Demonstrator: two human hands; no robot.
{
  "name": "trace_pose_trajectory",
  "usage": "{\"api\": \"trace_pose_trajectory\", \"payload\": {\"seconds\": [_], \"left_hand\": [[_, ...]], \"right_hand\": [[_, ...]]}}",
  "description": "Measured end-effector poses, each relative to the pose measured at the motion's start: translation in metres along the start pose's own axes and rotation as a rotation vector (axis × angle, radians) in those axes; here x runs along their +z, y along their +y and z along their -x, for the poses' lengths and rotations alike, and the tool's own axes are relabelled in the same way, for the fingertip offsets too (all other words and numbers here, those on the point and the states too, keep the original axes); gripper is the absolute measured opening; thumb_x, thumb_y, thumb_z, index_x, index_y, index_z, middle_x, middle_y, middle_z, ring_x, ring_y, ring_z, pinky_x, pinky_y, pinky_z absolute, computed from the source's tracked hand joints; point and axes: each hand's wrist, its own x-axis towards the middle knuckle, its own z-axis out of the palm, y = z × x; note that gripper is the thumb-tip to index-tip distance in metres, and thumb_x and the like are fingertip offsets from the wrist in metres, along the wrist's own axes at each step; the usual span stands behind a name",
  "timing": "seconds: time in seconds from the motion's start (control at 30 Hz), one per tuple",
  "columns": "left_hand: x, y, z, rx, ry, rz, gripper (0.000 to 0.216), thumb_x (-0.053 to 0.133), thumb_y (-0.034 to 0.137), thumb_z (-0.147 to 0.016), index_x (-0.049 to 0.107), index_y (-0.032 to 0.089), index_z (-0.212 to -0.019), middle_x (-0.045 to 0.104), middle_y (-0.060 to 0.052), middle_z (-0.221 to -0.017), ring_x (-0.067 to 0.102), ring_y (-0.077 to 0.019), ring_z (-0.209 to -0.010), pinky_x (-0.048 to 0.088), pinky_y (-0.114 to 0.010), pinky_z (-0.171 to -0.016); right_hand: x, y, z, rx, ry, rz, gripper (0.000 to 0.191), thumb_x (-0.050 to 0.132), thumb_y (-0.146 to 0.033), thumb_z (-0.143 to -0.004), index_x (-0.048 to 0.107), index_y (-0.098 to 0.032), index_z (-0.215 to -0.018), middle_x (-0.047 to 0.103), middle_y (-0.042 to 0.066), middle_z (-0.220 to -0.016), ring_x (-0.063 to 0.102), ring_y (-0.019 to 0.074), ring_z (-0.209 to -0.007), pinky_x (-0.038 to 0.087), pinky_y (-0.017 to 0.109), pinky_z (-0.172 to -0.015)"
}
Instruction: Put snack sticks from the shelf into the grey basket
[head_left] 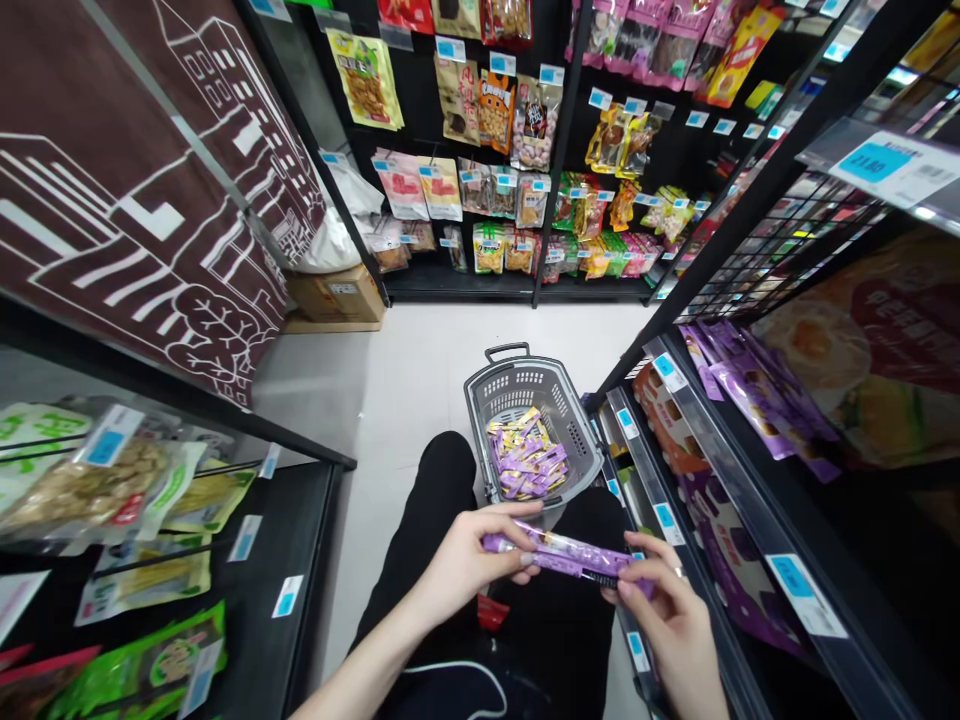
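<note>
Between my two hands a long, narrow purple snack packet is stretched level above my lap. My left hand pinches its left end with thumb and fingers. At the other end, my right hand grips it; a ring shows on one finger. It may be more than one packet stacked together; I cannot tell. Just beyond my hands a grey shopping basket stands on the floor. Inside it lies a heap of small purple and yellow packets.
On my right, a black shelf carries purple packets and price tags. A shelf with bagged snacks stands on my left. Ahead are racks of hanging snack bags and a cardboard box on the floor.
</note>
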Motion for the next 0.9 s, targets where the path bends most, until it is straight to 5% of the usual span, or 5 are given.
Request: {"api": "trace_pose_trajectory", "payload": {"seconds": [0.13,0.27,0.4,0.73,0.9], "left_hand": [[0.002,-0.004,-0.001,0.002,0.064,-0.019,0.019,0.075,0.022,-0.060,0.061,0.008,-0.059,0.052,-0.018,-0.127,0.068,-0.0199,-0.066,0.058,-0.031,-0.059],[0.009,-0.009,-0.004,0.073,0.236,0.034,0.032,0.073,0.024,-0.061,0.044,0.012,-0.056,0.061,-0.013,-0.108,0.063,-0.0117,-0.051,0.053,-0.026,-0.048],[0.011,-0.010,-0.009,0.132,0.305,0.116,0.046,0.076,0.019,-0.056,0.032,0.020,-0.068,0.064,0.000,-0.088,0.063,-0.0135,-0.055,0.053,-0.027,-0.047],[-0.021,-0.013,-0.007,-0.074,-0.159,0.264,0.028,0.062,0.022,-0.078,0.042,0.019,-0.097,0.065,-0.011,-0.110,0.063,-0.0236,-0.098,0.048,-0.043,-0.090],[-0.026,-0.010,-0.001,-0.079,-0.284,0.480,0.034,0.061,0.013,-0.078,0.051,0.014,-0.110,0.061,-0.016,-0.118,0.054,-0.0288,-0.113,0.044,-0.046,-0.096]], "right_hand": [[0.006,0.005,-0.006,-0.034,0.029,0.060,0.016,0.071,-0.030,-0.068,0.064,-0.016,-0.065,0.051,0.014,-0.114,0.055,0.0290,-0.102,0.055,0.037,-0.073],[0.023,0.016,-0.012,-0.039,0.220,0.126,0.034,0.074,-0.033,-0.065,0.048,-0.016,-0.050,0.058,0.006,-0.081,0.059,0.0195,-0.076,0.052,0.030,-0.065],[0.039,0.018,-0.016,0.021,0.296,-0.039,0.037,0.076,-0.031,-0.061,0.041,-0.019,-0.064,0.055,-0.001,-0.077,0.058,0.0133,-0.065,0.052,0.027,-0.062],[0.019,0.014,-0.019,0.095,0.221,-0.285,0.039,0.075,-0.030,-0.064,0.045,-0.022,-0.088,0.048,-0.005,-0.078,0.062,0.0144,-0.069,0.058,0.035,-0.066],[0.014,0.004,-0.019,0.116,0.229,-0.399,0.030,0.071,-0.031,-0.069,0.048,-0.024,-0.087,0.047,-0.007,-0.072,0.058,0.0112,-0.066,0.058,0.033,-0.065]]}}
